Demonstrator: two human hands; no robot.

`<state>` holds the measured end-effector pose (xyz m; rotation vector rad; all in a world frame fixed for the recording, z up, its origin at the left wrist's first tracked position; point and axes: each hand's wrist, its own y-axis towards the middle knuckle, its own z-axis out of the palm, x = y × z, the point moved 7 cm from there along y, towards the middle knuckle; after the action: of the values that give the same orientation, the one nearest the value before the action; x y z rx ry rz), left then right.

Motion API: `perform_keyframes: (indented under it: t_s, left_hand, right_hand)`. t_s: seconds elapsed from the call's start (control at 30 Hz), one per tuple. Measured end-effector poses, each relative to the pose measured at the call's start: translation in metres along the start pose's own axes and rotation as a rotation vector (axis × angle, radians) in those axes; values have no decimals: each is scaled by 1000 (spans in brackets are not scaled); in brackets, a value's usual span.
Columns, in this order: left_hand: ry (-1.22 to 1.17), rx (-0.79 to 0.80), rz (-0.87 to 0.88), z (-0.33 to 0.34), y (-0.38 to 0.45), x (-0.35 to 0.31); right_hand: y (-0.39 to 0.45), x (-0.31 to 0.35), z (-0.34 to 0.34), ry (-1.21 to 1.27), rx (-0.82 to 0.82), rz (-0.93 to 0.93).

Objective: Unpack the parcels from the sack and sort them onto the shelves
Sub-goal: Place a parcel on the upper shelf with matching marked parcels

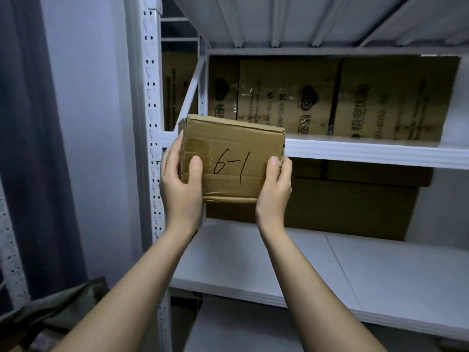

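A small taped cardboard parcel marked "6-1" in black pen is held up in front of the white metal shelving. My left hand grips its left edge, thumb on the front face. My right hand grips its right edge, thumb on the front as well. The parcel hovers at the left end of the upper shelf's front rail, partly covering it. The dark green sack lies at the lower left, mostly out of view.
Large printed cardboard boxes line the back of the upper shelf. More brown boxes stand at the back of the lower white shelf, whose front is bare. A perforated white upright runs beside my left hand. A wall stands at left.
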<state>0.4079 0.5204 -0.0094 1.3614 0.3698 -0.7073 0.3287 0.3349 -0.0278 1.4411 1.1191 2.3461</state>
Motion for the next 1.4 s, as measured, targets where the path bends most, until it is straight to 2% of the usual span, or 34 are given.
perform_keyframes:
  t_s: [0.2,0.6,0.77,1.03,1.4]
  left_hand:
    - [-92,30,153,73,-17,-54]
    - [-290,142,210,281,-72,-122]
    - [-289,288,167,369,-81,-129]
    - [-403,590,116,492,-90,-132]
    - [-408,730,116,618,-86,-118]
  right_hand:
    - [43,44,-80,21,-87,-167]
    - [160,87,-271,-142,-133,-390]
    - [213,90,-340,-222,-55,-350]
    - [278,65,-426,-276,-79,-262]
    - [364,27,-491,-254,-208,-162]
